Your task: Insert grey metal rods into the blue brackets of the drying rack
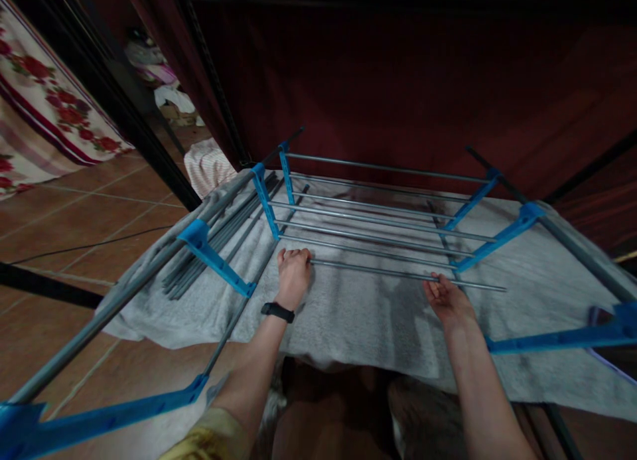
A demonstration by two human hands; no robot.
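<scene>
A thin grey metal rod (368, 269) lies crosswise between my hands, a little above the grey cloth. My left hand (293, 271), with a black band on the wrist, is closed around its left end. Further right, my right hand (448, 299) has its fingers curled under the same rod, whose right end sticks out past the hand. Just beyond is a rack frame of grey tubes with blue plastic brackets (266, 204). Several crossbars (383, 218) span between its left and right brackets. Nearer me, a left bracket (219, 259) and a right bracket (552, 340) have no crossbar between them.
A bundle of loose grey rods (219, 247) lies on the cloth (358, 334) to the left. Dark posts (119, 95) and a dark red curtain (398, 81) stand around. A thin black cable (89, 246) crosses the tiled floor (99, 208).
</scene>
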